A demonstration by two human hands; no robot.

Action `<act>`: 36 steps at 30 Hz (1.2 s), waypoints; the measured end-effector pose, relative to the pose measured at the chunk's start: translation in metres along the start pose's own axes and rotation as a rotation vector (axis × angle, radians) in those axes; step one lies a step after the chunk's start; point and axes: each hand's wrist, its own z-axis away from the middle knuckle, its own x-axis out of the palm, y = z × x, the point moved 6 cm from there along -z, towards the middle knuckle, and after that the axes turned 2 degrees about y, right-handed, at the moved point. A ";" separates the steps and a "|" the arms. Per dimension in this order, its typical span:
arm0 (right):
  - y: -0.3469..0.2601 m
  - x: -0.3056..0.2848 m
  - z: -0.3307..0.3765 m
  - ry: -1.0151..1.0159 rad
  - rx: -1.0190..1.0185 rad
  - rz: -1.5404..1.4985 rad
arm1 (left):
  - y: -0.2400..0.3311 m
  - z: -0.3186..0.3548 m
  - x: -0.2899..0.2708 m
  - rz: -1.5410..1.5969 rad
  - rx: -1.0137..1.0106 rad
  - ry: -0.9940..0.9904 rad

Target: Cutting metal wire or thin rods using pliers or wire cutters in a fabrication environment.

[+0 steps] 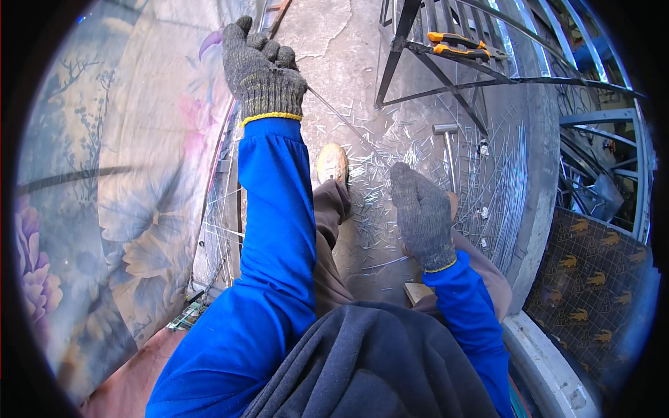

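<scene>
A thin steel wire (341,118) ran as a long straight line from the raised left hand (263,66) down and to the right, across the concrete floor (334,35), toward the heap of cut wire pieces (390,160). The left hand, in a grey knitted glove with a yellow cuff band, was stretched out far ahead at the end of a blue sleeve (275,209); its fingers were curled together around the upper end of the wire, pinching it. The right hand (421,212), gloved the same way, hung lower and nearer the body, above the right knee, fingers pressed together and pointing away; whether it gripped anything I could not tell, as only its back showed. Between the two hands a tan shoe (333,164) rested on the floor among the short silver pieces, which lay scattered thickly. Just beyond the right hand stood a hammer (447,150), its head up and its handle running down toward the hand. To the right of it lay a bundle of long straight wires (512,181) along the concrete edge. Further off, orange-handled pliers (456,44) rested on a dark metal frame (418,52). A flowered cloth (125,174) covered the left side.
</scene>
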 end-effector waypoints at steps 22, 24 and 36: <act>-0.013 -0.007 -0.008 -0.143 -0.292 0.176 | -0.009 0.008 0.007 0.103 -0.047 -0.116; -0.001 -0.004 -0.013 -0.149 -0.455 0.306 | -0.018 0.022 0.023 0.104 -0.035 -0.183; -0.002 -0.001 -0.021 0.027 -0.044 -0.068 | -0.084 0.088 0.049 0.150 -0.462 -0.403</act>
